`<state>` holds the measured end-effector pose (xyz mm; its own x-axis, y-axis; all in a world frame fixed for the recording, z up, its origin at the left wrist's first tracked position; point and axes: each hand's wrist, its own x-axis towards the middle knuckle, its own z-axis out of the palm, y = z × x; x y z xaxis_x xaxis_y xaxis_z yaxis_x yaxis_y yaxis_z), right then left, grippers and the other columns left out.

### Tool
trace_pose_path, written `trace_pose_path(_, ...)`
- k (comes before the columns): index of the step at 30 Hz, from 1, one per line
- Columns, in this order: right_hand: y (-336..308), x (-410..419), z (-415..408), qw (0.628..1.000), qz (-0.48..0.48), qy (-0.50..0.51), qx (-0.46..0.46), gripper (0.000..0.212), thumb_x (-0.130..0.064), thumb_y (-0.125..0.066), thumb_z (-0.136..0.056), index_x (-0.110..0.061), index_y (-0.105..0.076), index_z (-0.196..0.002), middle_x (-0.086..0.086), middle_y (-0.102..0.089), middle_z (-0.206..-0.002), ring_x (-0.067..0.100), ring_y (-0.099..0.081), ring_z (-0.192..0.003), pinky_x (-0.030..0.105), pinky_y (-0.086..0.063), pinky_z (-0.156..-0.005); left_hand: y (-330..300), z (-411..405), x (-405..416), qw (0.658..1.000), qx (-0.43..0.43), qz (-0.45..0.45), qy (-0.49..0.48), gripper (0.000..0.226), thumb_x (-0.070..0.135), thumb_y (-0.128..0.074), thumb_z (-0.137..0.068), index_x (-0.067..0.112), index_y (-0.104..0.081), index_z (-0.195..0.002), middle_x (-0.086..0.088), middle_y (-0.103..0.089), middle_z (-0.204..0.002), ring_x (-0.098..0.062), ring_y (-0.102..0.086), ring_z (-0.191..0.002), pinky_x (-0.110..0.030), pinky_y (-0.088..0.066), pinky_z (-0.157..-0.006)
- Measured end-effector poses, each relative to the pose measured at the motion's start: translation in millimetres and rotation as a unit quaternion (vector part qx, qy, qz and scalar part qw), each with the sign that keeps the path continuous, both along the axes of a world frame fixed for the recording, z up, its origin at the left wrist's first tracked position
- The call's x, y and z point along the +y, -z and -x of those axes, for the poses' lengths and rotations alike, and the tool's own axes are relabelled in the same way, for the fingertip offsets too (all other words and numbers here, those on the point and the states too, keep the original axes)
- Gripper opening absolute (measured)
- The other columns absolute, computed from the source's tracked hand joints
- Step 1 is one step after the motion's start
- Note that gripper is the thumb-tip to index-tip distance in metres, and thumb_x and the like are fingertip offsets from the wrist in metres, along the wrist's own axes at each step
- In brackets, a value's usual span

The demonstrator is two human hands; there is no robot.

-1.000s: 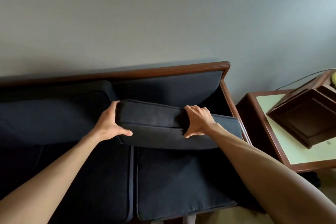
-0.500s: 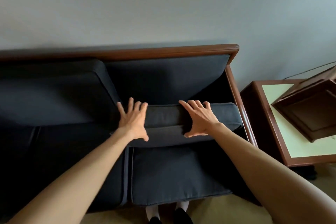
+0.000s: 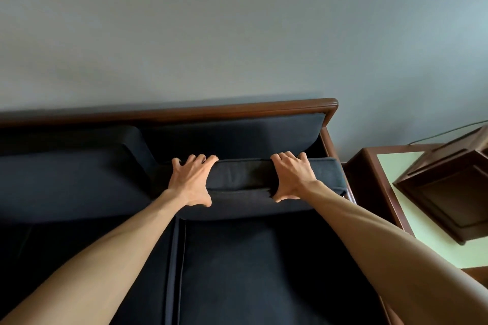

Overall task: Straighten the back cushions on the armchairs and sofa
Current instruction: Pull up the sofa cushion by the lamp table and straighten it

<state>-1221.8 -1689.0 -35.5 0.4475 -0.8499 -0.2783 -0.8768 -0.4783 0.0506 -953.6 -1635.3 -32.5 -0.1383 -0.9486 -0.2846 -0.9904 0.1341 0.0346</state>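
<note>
- The right-hand back cushion (image 3: 269, 177) of the dark sofa (image 3: 264, 272) is slumped forward, its top edge toward the viewer, well short of the wooden back rail (image 3: 211, 111).
- A second ago the left hand (image 3: 191, 183) held the cushion's left end from the side; half a second ago both hands lay flat and spread on its top edge. Now the fingers of both curl over the far edge while the thumbs hook the near seam.
- The right hand (image 3: 291, 179) likewise grips the top edge, right of centre; the hands are apart, with a stretch of cushion between them.
- This shift from patting to clamping suggests the cushion is about to be lifted or pushed back upright.
- The neighbouring back cushion (image 3: 68, 166) on the left already stands against the rail.
- A side table (image 3: 390, 192) stands at right.
</note>
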Motion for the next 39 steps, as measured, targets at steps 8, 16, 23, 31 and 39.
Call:
trace_pose_path(8,9.5,-41.7,4.1,1.0,-0.01,0.011,0.003,0.094,-0.061,-0.082,-0.048,-0.018,-0.047,-0.123,0.0,-0.057,-0.119,0.023,-0.052,-0.116,0.047,-0.04,-0.094,9.2,5.4,-46.3,1.0,-0.01,-0.013,0.001,0.115,0.044,-0.084,-0.047,0.026,-0.025,-0.144,0.001,-0.05,-0.13,-0.024,-0.047,-0.118,-0.051,-0.038,-0.096)
trace_pose_path(16,27.3,-68.9,16.2,0.999,0.013,0.017,-0.049,0.116,-0.055,-0.08,-0.066,-0.017,-0.018,-0.156,0.006,-0.03,-0.156,0.027,-0.026,-0.146,0.062,-0.016,-0.116,14.2,5.8,-89.6,0.998,-0.004,-0.062,-0.027,0.121,0.041,-0.085,-0.042,0.027,-0.024,-0.145,0.001,-0.047,-0.133,-0.024,-0.045,-0.123,-0.053,-0.035,-0.102)
trace_pose_path(23,45.3,-75.3,21.4,0.994,0.044,0.057,-0.079,0.091,-0.046,-0.066,-0.088,-0.019,-0.014,-0.158,0.006,-0.017,-0.165,0.027,-0.01,-0.153,0.066,-0.013,-0.115,16.4,6.6,-115.6,0.997,0.0,-0.042,-0.061,0.123,0.032,-0.086,-0.052,0.029,-0.015,-0.153,-0.004,-0.027,-0.153,-0.027,-0.025,-0.143,-0.059,-0.022,-0.114)
trace_pose_path(31,51.7,-117.3,9.0,0.996,-0.018,0.07,-0.049,0.086,-0.044,-0.057,-0.096,-0.022,-0.003,-0.158,0.002,-0.005,-0.167,0.025,0.001,-0.153,0.066,-0.009,-0.115,43.2,0.0,-106.6,0.998,0.01,0.056,-0.029,0.098,0.034,-0.073,-0.074,0.035,-0.017,-0.154,0.004,-0.02,-0.161,-0.023,-0.018,-0.148,-0.051,-0.024,-0.115)
trace_pose_path(39,51.1,-109.0,11.0,0.996,-0.035,0.069,-0.053,0.089,-0.045,-0.054,-0.097,-0.021,0.007,-0.158,0.002,0.005,-0.167,0.026,0.009,-0.153,0.066,-0.003,-0.116,49.0,7.1,-98.5,0.998,0.012,0.034,-0.042,0.102,0.027,-0.07,-0.081,0.029,-0.001,-0.156,-0.001,-0.003,-0.164,-0.028,-0.002,-0.151,-0.056,-0.011,-0.118)
